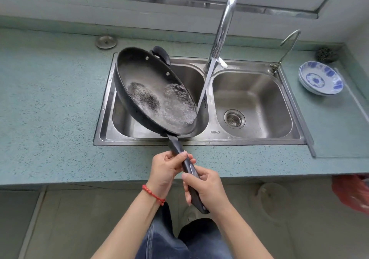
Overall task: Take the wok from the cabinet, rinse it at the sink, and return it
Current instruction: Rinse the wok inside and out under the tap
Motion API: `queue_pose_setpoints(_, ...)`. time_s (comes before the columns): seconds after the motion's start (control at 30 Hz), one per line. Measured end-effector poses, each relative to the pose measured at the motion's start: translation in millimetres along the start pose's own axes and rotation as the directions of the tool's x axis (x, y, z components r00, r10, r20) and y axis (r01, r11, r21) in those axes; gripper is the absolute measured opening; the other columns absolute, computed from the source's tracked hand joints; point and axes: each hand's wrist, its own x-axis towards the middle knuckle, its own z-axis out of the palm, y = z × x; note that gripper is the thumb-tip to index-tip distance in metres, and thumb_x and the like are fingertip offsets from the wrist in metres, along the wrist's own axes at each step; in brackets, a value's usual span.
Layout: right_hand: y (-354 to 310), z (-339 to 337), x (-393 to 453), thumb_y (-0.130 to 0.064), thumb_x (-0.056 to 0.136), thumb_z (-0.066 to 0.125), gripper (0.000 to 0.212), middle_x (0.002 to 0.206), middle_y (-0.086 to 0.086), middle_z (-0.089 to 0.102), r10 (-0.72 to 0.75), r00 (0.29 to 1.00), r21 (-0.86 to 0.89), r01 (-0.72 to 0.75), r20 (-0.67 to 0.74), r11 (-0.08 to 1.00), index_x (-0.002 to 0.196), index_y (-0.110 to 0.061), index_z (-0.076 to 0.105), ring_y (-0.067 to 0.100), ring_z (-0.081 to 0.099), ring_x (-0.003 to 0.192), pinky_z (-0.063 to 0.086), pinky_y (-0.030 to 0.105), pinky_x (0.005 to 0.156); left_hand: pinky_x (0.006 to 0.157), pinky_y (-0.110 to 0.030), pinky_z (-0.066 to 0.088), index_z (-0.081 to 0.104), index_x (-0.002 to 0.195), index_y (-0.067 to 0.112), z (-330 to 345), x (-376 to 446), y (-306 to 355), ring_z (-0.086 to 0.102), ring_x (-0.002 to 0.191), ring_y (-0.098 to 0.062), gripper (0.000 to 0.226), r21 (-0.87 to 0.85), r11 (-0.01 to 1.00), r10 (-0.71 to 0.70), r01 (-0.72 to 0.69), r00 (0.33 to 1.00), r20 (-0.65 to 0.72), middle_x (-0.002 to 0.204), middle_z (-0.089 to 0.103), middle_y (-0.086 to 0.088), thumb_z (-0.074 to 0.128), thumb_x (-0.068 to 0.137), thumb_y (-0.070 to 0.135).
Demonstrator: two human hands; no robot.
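Black wok, steel sink, blue-green bench

The wok (151, 87) is black with a grey, worn patch inside; its handle (187, 167) is black too. The sink (253, 99) and tap (221, 29) are bare silvery steel. The bench (50, 103) is speckled blue-green. The bowls (320, 78) are white with a blue pattern. A red cord (153, 195) circles the left wrist; the trousers (179, 242) are blue denim.

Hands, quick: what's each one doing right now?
Left hand: closed on the wok handle, nearer the wok.
Right hand: closed on the same handle, nearer its end.
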Motion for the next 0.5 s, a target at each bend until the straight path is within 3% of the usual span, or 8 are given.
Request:
queue_pose_setpoints(0.1, 2.0, -4.1, 0.6, -0.015, 0.071, 0.061, 0.015, 0.044, 0.009, 0.049, -0.038, 0.998, -0.096, 0.034, -0.043, 0.995, 0.065, -0.004, 0.054, 0.016, 0.047, 0.030, 0.039, 0.022, 0.037, 0.053, -0.025, 0.055, 0.062, 0.074, -0.005, 0.7, 1.2, -0.3, 0.070, 0.059, -0.019, 0.006, 0.060, 0.998, 0.032, -0.031, 0.999, -0.021, 0.061, 0.071, -0.007, 0.060, 0.079, -0.002)
queue_pose_setpoints(0.23, -0.4, -5.2, 0.6, -0.012, 0.073, 0.061, 0.010, 0.040, 0.005, 0.048, -0.081, 0.996, -0.042, 0.080, -0.028, 0.996, 0.064, -0.009, 0.056, 0.017, 0.044, 0.029, 0.036, 0.020, 0.036, 0.057, -0.027, 0.057, 0.063, 0.073, -0.004, 3.2, 1.4, 3.6, 0.070, 0.061, -0.021, 0.004, 0.034, 0.999, 0.030, -0.029, 0.999, -0.025, 0.062, 0.071, -0.009, 0.062, 0.077, -0.002)
queue_pose_setpoints(0.4, -2.4, -3.6, 4.4, -0.015, 0.066, 0.062, 0.020, 0.050, 0.013, 0.048, -0.084, 0.996, 0.059, 0.084, 0.005, 0.995, 0.071, 0.003, 0.055, 0.018, 0.040, 0.027, 0.033, 0.018, 0.032, 0.062, -0.025, 0.058, 0.062, 0.080, -0.002, 7.1, 5.1, 7.7, 0.071, 0.065, -0.018, 0.013, -0.323, 0.937, -0.110, 0.131, 0.990, 0.084, 0.069, 0.072, -0.010, 0.059, 0.070, 0.006)
queue_pose_setpoints(0.5, 4.1, 4.2, 3.8, -0.022, 0.058, 0.065, 0.035, 0.049, 0.010, 0.045, -0.072, 0.997, 0.172, 0.070, 0.000, 0.983, 0.077, 0.005, 0.055, 0.015, 0.044, 0.025, 0.032, 0.016, 0.030, 0.063, -0.022, 0.057, 0.061, 0.085, -0.004, 3.2, 8.7, 7.7, 0.070, 0.065, -0.016, 0.015, -0.444, 0.872, -0.168, 0.207, 0.978, 0.126, 0.071, 0.072, -0.011, 0.047, 0.084, 0.002)
